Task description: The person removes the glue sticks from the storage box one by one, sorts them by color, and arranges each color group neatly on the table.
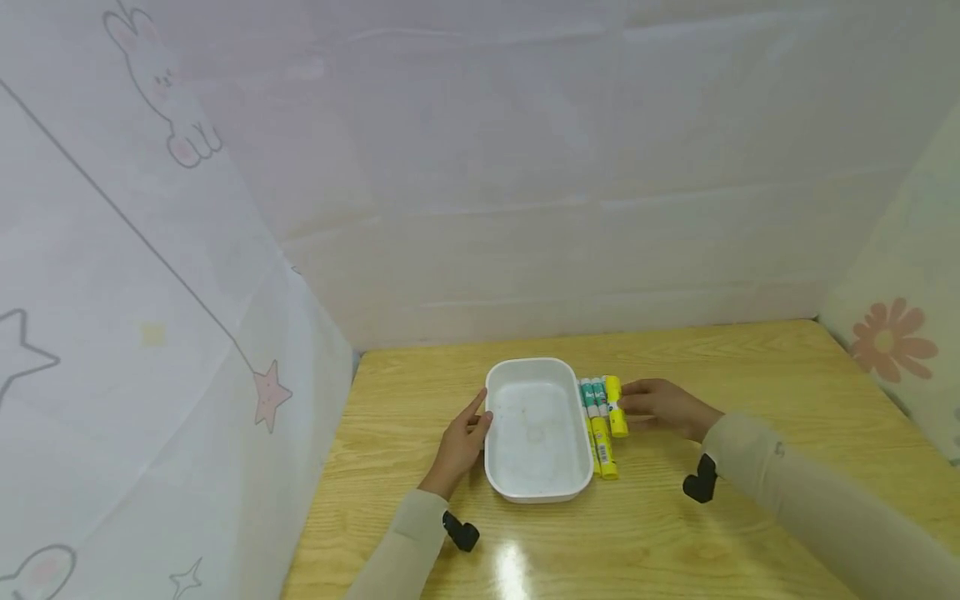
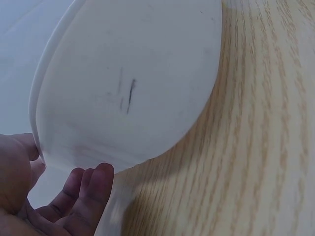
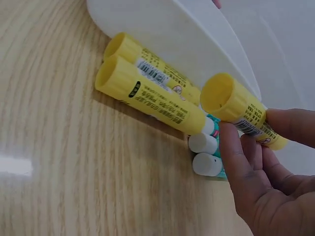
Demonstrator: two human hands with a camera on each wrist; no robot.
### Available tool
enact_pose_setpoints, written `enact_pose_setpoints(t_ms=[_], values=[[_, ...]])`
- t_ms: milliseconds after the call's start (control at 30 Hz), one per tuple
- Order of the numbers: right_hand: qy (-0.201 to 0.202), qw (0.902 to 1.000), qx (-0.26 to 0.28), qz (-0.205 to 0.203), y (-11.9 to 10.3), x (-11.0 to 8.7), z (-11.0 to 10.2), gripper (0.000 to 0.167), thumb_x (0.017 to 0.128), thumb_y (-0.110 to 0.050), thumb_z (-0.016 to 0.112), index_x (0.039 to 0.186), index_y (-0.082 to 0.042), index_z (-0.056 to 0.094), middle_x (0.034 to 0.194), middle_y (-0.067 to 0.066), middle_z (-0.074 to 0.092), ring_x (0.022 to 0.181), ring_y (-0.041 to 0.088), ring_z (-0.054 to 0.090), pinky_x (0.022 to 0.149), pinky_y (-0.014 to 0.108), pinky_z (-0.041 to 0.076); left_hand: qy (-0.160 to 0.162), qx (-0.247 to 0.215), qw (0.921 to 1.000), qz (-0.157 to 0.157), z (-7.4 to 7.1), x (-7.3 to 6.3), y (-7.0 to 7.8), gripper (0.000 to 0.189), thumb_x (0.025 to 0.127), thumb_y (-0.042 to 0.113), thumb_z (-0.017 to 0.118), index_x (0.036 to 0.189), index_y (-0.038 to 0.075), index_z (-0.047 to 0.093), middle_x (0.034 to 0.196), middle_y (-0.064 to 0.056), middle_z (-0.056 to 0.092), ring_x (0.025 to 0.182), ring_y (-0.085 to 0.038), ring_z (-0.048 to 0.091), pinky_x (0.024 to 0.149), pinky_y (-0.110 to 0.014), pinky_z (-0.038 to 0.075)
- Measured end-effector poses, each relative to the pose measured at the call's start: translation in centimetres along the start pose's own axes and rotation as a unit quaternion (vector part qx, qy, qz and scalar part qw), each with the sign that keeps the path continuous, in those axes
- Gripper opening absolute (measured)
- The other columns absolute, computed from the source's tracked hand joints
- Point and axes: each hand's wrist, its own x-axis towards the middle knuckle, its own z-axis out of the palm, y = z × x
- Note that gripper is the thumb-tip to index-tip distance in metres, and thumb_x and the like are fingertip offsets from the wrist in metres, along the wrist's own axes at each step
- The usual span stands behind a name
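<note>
A white rectangular tray [image 1: 538, 492] stands on the wooden table. My left hand [image 1: 459, 448] grips its left side; in the left wrist view the fingertips [image 2: 103, 172] press against the tray's outer wall [image 2: 133, 59], with the thumb side at the rim. Between thumb and fingers, my right hand [image 3: 266, 182] pinches a yellow glue stick [image 3: 241, 105], held above the others at the tray's right side. Two more yellow glue sticks [image 3: 152, 96] lie side by side along the tray. Beyond them are several white-and-teal glue sticks [image 3: 206, 163], partly hidden behind the held one.
The wooden table [image 1: 697, 533] runs out to both sides of the tray. Pale printed cloth [image 1: 480, 183] hangs behind it and on both sides. Black wrist cameras [image 1: 701, 479] sit on the sleeves.
</note>
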Motion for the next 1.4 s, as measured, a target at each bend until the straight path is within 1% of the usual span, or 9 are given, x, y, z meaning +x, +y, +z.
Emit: enact_pose_setpoints(t_ms=[67, 167, 367, 567, 700, 800, 933, 1067, 1400], values=[[0.001, 0.9997, -0.025, 0.005, 0.4, -0.1, 0.2, 0.064, 0.099, -0.028, 0.059, 0.144, 0.008, 0.034, 0.141, 0.025, 0.043, 0.126, 0.036, 0.049, 0.099, 0.047, 0.047, 0.000, 0.002, 1.0000, 0.001, 0.0, 0.0, 0.0, 0.049, 0.103, 0.038, 0.050, 0.150, 0.039, 0.036, 0.121, -0.011, 0.060, 0.107, -0.025, 0.060, 0.082, -0.037, 0.056], [0.005, 0.9994, -0.031, 0.013, 0.8, -0.2, 0.6, 0.063, 0.098, -0.028, 0.061, 0.143, 0.009, 0.036, 0.139, 0.024, 0.046, 0.122, 0.034, 0.052, 0.098, 0.048, 0.048, -0.001, 0.002, 1.0000, 0.002, 0.0, 0.1, 0.0, 0.050, 0.102, 0.039, 0.050, 0.150, 0.039, 0.036, 0.120, -0.011, 0.060, 0.106, -0.025, 0.060, 0.081, -0.037, 0.056], [0.008, 0.9994, -0.017, 0.027, 1.7, -0.2, 1.2, 0.062, 0.096, -0.025, 0.064, 0.141, 0.009, 0.039, 0.135, 0.023, 0.050, 0.118, 0.032, 0.056, 0.092, 0.042, 0.053, -0.002, -0.001, 1.0000, -0.002, 0.0, 0.1, -0.1, 0.050, 0.102, 0.039, 0.050, 0.150, 0.039, 0.035, 0.119, -0.010, 0.060, 0.105, -0.025, 0.060, 0.080, -0.036, 0.057], [0.025, 0.9976, -0.047, 0.043, 2.7, -0.4, 1.5, 0.061, 0.093, -0.026, 0.067, 0.138, 0.009, 0.044, 0.131, 0.020, 0.054, 0.110, 0.027, 0.059, 0.087, 0.039, 0.055, -0.001, 0.001, 1.0000, -0.004, 0.1, 0.1, -0.3, 0.050, 0.102, 0.039, 0.049, 0.150, 0.041, 0.035, 0.119, -0.010, 0.060, 0.105, -0.025, 0.061, 0.080, -0.037, 0.056], [0.022, 0.9981, -0.032, 0.047, 3.3, -0.4, 1.4, 0.060, 0.094, -0.022, 0.066, 0.138, 0.011, 0.042, 0.132, 0.022, 0.053, 0.112, 0.028, 0.058, 0.087, 0.039, 0.055, -0.001, 0.003, 1.0000, -0.004, 0.2, 0.1, -0.3, 0.050, 0.102, 0.043, 0.049, 0.150, 0.041, 0.035, 0.120, -0.009, 0.060, 0.106, -0.024, 0.060, 0.080, -0.037, 0.056], [0.019, 0.9981, -0.029, 0.050, 3.7, -0.3, 1.3, 0.061, 0.093, -0.024, 0.067, 0.138, 0.010, 0.043, 0.132, 0.021, 0.054, 0.115, 0.030, 0.057, 0.088, 0.040, 0.055, 0.001, 0.002, 1.0000, -0.001, 0.2, 0.1, -0.2, 0.051, 0.102, 0.041, 0.049, 0.150, 0.040, 0.035, 0.119, -0.010, 0.060, 0.107, -0.025, 0.060, 0.081, -0.037, 0.056], [0.019, 0.9974, -0.050, 0.048, 4.0, -0.4, 1.4, 0.062, 0.092, -0.029, 0.068, 0.137, 0.008, 0.046, 0.130, 0.018, 0.056, 0.116, 0.030, 0.056, 0.090, 0.040, 0.053, 0.003, -0.002, 1.0000, 0.005, 0.2, 0.2, -0.3, 0.050, 0.103, 0.036, 0.050, 0.151, 0.037, 0.035, 0.118, -0.011, 0.060, 0.107, -0.026, 0.061, 0.081, -0.038, 0.056], [0.016, 0.9979, -0.046, 0.043, 4.2, -0.3, 1.5, 0.062, 0.092, -0.028, 0.068, 0.137, 0.008, 0.045, 0.129, 0.017, 0.057, 0.114, 0.029, 0.058, 0.089, 0.040, 0.054, 0.002, -0.003, 1.0000, 0.006, 0.2, 0.3, -0.3, 0.051, 0.103, 0.035, 0.050, 0.151, 0.036, 0.035, 0.119, -0.011, 0.060, 0.107, -0.027, 0.061, 0.081, -0.038, 0.056], [0.019, 0.9981, -0.034, 0.047, 4.5, -0.3, 1.9, 0.060, 0.093, -0.026, 0.068, 0.136, 0.008, 0.044, 0.124, 0.017, 0.059, 0.108, 0.026, 0.061, 0.086, 0.037, 0.056, 0.004, -0.003, 1.0000, 0.004, 0.2, 0.2, -0.4, 0.051, 0.102, 0.038, 0.050, 0.151, 0.037, 0.036, 0.118, -0.011, 0.060, 0.107, -0.027, 0.061, 0.081, -0.038, 0.057]])
